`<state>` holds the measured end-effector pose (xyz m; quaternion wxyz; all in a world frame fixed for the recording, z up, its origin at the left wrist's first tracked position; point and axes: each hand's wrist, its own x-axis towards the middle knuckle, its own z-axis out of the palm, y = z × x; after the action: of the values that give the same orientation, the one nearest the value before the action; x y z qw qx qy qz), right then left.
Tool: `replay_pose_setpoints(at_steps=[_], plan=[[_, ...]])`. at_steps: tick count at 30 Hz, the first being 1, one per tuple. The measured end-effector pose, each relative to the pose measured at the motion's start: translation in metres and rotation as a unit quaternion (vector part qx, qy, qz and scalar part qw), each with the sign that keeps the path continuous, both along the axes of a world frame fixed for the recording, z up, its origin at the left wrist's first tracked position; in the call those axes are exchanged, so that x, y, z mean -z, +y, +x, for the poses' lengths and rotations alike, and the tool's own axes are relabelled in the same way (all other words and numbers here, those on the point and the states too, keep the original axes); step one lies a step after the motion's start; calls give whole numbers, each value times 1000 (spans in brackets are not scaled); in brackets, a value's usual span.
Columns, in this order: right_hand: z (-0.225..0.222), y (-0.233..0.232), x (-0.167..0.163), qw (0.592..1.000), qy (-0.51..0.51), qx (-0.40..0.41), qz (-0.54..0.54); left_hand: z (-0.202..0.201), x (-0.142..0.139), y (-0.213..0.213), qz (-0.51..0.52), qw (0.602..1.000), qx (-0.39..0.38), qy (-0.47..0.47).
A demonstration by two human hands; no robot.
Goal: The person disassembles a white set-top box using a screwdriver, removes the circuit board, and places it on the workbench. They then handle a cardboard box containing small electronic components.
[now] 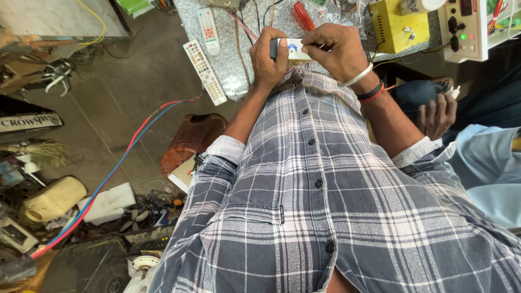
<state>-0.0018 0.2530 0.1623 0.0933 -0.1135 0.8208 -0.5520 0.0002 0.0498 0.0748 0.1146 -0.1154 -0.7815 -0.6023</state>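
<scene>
Cluttered workshop floor fills the nine o'clock side, crossed by red and blue cables (116, 163), with a cream jug (53, 198) lying among scraps at eight o'clock; bare concrete stays open only between the cables and the speckled bench (228, 70). At twelve o'clock the bench edge meets the plaid shirt (325, 206), two long remotes (205, 70) overhanging it. A yellow box (392, 27) sits at one o'clock. The left hand (267, 57) clamps a small white device (296, 49) from its left end; the right hand (336, 49) closes fingers over its right end. Another person's hand (437, 115) rests at three o'clock.
</scene>
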Motion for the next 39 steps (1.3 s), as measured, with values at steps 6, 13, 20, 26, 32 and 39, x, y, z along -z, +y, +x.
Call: replay_pose_setpoints(at_steps=[6,13,20,26,32,39], plan=[[-3,-2,-5,997,69,-8,27,-1,3,1,2,1000,-4,14],[5,-8,-20,989,86,-89,82,-5,6,1,-4,1000,-2,12],[-3,-15,-16,976,165,-85,114,-4,-5,1,-13,1000,2,11],[-9,-15,-6,989,97,-66,93,-4,-11,1,-4,1000,15,20],[-2,-17,5,977,187,-26,99,-7,-4,3,0,1000,-6,-8],[-2,-14,13,961,247,-34,123,-8,7,2,5,1000,-2,3]])
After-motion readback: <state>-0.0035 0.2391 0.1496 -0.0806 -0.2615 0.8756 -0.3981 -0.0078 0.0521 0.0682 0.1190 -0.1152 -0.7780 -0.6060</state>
